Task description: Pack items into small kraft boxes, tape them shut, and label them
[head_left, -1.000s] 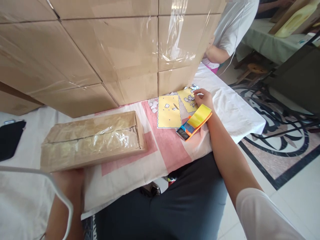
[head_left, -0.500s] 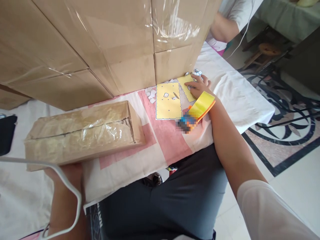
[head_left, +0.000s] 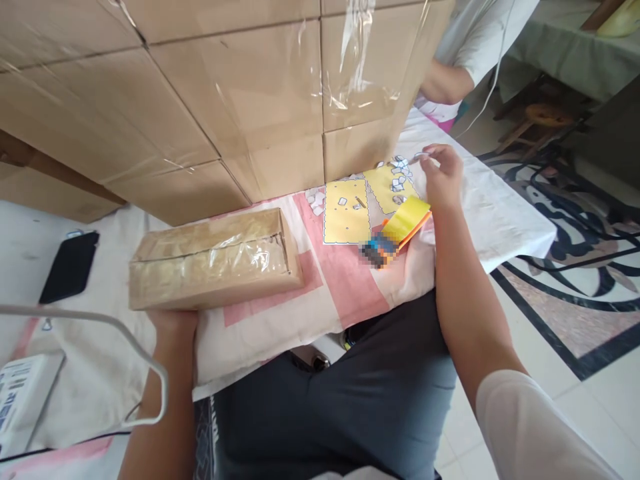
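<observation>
My right hand (head_left: 443, 170) is raised above the white cloth on the right. Its thumb and fingertips are pinched on a small white sticker-like piece (head_left: 419, 157). Below and left of it lie two yellow sheets (head_left: 347, 223) with scalloped edges, and several small white pieces (head_left: 399, 183) rest on the farther one. A taped cardboard box (head_left: 215, 260) lies lengthwise on the left. My left hand (head_left: 173, 320) reaches under its front edge, so the fingers are hidden. Near my right wrist is a yellow and orange packet (head_left: 406, 219), partly pixelated.
Large stacked cardboard cartons (head_left: 250, 100) form a wall along the far side. More white scraps (head_left: 315, 201) lie against them. A black phone-like slab (head_left: 70, 267), a white cable (head_left: 100, 313) and a white printed box (head_left: 25, 393) are at left. Another person's arm (head_left: 445, 81) shows behind the cartons.
My right hand has lifted off the farther yellow sheet, moving right with a small white piece pinched in it. The view has shifted left, and the cardboard box and my left hand appear farther right.
</observation>
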A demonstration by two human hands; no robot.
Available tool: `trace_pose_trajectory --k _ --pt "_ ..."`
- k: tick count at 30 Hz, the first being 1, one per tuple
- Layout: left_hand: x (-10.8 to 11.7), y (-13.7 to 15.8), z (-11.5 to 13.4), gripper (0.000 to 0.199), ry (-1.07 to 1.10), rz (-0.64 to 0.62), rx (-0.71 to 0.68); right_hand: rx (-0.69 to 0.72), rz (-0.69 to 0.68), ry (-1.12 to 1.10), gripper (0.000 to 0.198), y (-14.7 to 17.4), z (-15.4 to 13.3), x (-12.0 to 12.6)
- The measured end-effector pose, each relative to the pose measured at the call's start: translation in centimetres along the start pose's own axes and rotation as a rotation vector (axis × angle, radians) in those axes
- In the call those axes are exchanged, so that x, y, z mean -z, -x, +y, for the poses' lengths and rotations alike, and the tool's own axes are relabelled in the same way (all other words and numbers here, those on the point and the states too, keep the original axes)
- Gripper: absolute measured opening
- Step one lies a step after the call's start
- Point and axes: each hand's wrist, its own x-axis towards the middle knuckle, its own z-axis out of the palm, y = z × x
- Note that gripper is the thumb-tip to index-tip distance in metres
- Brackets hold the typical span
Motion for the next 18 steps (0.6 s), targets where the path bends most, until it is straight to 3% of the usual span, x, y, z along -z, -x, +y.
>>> trace_pose_trajectory --k 2,4,6,9,11,13,18 --pt "-0.1 -0.2 -0.3 0.053 0.08 0.01 0.015 0.038 0.093 -0.208 0.017 0.6 -3.5 0.3" --pt "-0.2 -0.4 -0.4 0.052 0.099 0.01 -0.006 0.089 0.084 -0.352 0.019 2.0 -7.8 -0.4" --pt "-0.4 -0.4 -0.4 0.05 0.104 0.016 -0.037 0.075 -0.049 -0.464 0.019 4.3 -11.8 -2.1" --pt "-0.9 -0.2 -0.1 0.051 0.101 -0.001 -0.067 -0.072 -0.392 -0.558 0.028 8.6 -15.5 -6.3" --pt "-1.1 0.0 0.0 0.054 0.086 -0.029 -0.074 -0.195 -0.601 -0.649 0.032 11.5 -16.1 -9.3" --pt "-1.0 0.2 0.0 0.054 0.061 -0.049 -0.074 -0.304 -0.723 -0.712 0.031 13.7 -15.6 -11.9" --pt "-0.2 0.0 -0.2 0.053 -0.049 -0.061 -0.062 -0.401 -0.766 -0.759 0.024 15.8 -13.5 -15.1"
